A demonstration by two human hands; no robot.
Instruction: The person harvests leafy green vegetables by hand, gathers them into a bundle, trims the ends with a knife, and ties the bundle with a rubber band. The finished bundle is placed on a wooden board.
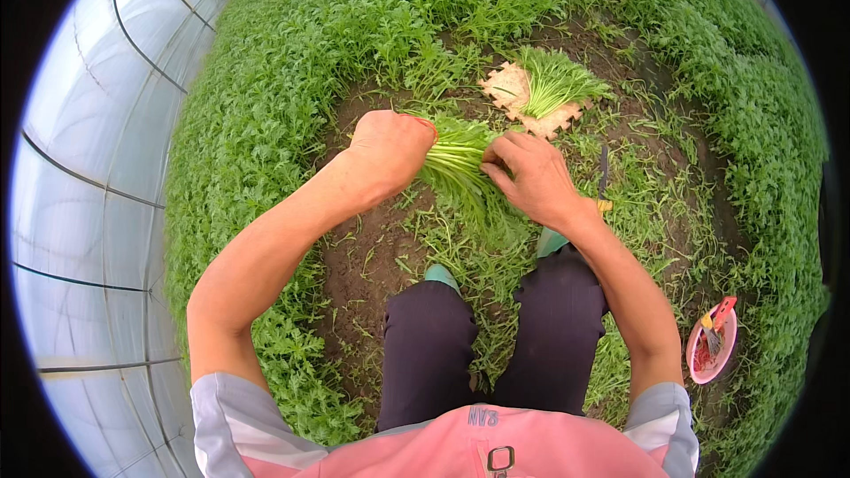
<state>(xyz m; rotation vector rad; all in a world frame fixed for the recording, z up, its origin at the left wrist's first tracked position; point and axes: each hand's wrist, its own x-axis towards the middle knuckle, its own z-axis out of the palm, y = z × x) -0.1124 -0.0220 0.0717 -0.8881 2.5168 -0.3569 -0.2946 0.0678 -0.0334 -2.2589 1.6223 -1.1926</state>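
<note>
My left hand (395,149) is closed in a fist around a bunch of leafy greens (458,153) with pale stems. A red band (425,125), apparently a rubber band, shows at its fingers. My right hand (528,172) is at the other side of the bunch, its fingers curled against the greens. Whether it grips any stems is hidden. Just beyond the hands, a second bunch of cut greens (554,83) lies on a tan foam mat tile (508,89) with jigsaw edges.
A knife (603,179) with a yellow handle lies on the littered soil at right. Farther right stands a pink bowl (712,348) holding red bands and red- and yellow-handled tools. Growing greens (265,146) surround the spot, and plastic greenhouse sheeting (86,212) rises at left.
</note>
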